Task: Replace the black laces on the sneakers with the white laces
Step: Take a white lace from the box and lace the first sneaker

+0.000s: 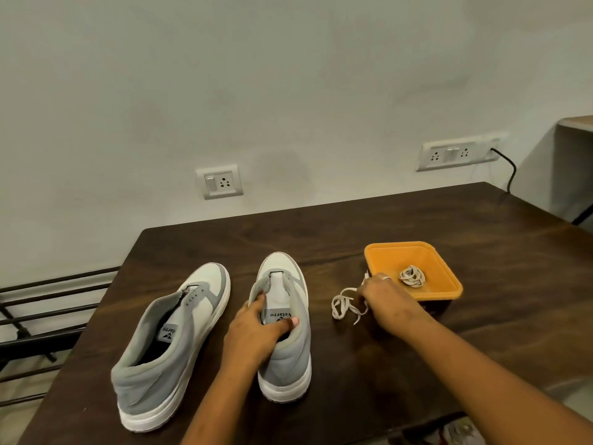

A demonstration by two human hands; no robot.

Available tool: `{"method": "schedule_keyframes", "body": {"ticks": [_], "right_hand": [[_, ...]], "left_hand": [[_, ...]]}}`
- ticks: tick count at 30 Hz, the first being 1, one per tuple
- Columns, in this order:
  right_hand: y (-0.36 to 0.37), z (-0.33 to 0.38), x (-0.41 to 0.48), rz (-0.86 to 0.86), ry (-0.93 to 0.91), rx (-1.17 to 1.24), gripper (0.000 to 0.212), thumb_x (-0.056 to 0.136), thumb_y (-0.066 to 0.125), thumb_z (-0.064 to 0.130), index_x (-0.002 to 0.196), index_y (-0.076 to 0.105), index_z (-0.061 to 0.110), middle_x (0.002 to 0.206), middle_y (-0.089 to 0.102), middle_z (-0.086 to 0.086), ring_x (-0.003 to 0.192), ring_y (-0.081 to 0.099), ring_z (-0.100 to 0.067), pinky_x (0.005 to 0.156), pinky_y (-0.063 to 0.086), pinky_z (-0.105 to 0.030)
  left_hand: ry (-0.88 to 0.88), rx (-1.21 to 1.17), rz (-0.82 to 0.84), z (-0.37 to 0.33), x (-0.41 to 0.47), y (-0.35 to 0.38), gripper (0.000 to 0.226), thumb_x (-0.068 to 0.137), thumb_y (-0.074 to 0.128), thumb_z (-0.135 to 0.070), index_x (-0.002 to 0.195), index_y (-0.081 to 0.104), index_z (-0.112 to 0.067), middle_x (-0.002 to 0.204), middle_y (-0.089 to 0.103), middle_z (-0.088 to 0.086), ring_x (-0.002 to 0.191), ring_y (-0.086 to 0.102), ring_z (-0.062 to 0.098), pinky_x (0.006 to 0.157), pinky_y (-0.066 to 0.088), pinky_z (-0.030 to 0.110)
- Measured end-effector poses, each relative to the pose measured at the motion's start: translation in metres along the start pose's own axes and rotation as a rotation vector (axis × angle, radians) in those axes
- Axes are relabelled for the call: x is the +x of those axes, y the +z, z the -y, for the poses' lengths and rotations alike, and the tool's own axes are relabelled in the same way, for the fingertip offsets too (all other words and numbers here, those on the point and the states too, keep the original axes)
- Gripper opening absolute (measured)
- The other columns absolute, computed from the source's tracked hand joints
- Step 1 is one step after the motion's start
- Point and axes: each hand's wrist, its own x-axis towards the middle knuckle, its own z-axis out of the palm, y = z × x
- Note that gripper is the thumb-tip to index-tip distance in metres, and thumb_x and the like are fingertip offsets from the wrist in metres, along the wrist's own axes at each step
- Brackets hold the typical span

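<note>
Two grey-and-white sneakers stand on the dark wooden table, toes pointing away from me, both without laces. My left hand (256, 329) grips the collar and tongue of the right sneaker (285, 354). The left sneaker (167, 345) stands apart to its left, untouched. My right hand (385, 300) pinches a loose white lace (345, 305) that lies on the table just left of an orange tub (449, 284). A second white lace (412, 276) sits coiled inside the tub. No black laces are in view.
The table (417, 364) backs onto a pale wall with two socket plates (219, 182) and a black cable (510, 170) at the right. A black metal rack (48, 316) stands beside the table's left edge. A shelf corner (574, 123) juts out at the far right.
</note>
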Motion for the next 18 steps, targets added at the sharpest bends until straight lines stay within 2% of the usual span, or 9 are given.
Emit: {"method": "schedule_keyframes", "body": {"ticks": [3,6,10,13,16,18], "right_hand": [[-0.005,-0.020,-0.001,0.026,0.064,0.013,0.030,0.092,0.049,0.001,0.115,0.064,0.014,0.120,0.056,-0.010,0.108,0.055,-0.021,0.088,0.047,-0.028],[-0.005,-0.029,0.000,0.054,0.100,0.003,0.029,0.091,0.052,0.004,0.116,0.062,0.015,0.122,0.058,-0.008,0.112,0.055,-0.023,0.092,0.045,-0.031],[-0.011,-0.021,0.004,-0.047,0.091,0.023,0.029,0.091,0.051,0.011,0.113,0.064,0.023,0.117,0.064,-0.001,0.114,0.056,-0.020,0.101,0.035,-0.035],[-0.021,-0.004,0.005,-0.139,0.036,0.277,0.028,0.091,0.051,0.007,0.103,0.069,0.026,0.109,0.068,0.003,0.103,0.062,-0.018,0.091,0.047,-0.030],[-0.035,0.017,-0.006,-0.200,-0.095,0.737,0.028,0.090,0.055,0.002,0.088,0.072,0.025,0.097,0.071,0.004,0.091,0.065,-0.012,0.077,0.051,-0.019],[-0.038,0.022,-0.017,-0.175,-0.148,0.905,0.031,0.090,0.056,0.000,0.082,0.072,0.026,0.092,0.071,0.004,0.087,0.066,-0.010,0.076,0.054,-0.023]], "left_hand": [[-0.012,0.010,0.017,-0.007,0.004,0.006,0.087,0.071,0.072,-0.056,0.145,0.032,-0.032,0.148,0.038,-0.002,0.130,0.042,0.023,0.103,0.037,0.036],[-0.016,0.043,0.046,-0.013,0.005,0.009,0.086,0.073,0.070,-0.057,0.146,0.031,-0.032,0.149,0.036,0.000,0.131,0.041,0.024,0.103,0.037,0.037],[-0.038,0.033,0.046,-0.015,0.001,0.008,0.087,0.073,0.072,-0.054,0.146,0.032,-0.029,0.150,0.035,0.001,0.131,0.041,0.025,0.104,0.036,0.036],[-0.039,0.081,0.034,-0.016,-0.010,0.005,0.087,0.073,0.071,-0.055,0.146,0.033,-0.026,0.150,0.036,0.001,0.132,0.041,0.024,0.104,0.036,0.033],[-0.035,0.148,0.033,-0.018,-0.023,0.000,0.085,0.075,0.070,-0.055,0.145,0.035,-0.022,0.149,0.037,0.001,0.132,0.042,0.022,0.103,0.036,0.032],[-0.035,0.203,0.049,-0.017,-0.030,-0.005,0.083,0.076,0.069,-0.055,0.144,0.036,-0.021,0.149,0.039,0.001,0.132,0.042,0.022,0.103,0.036,0.031]]}}
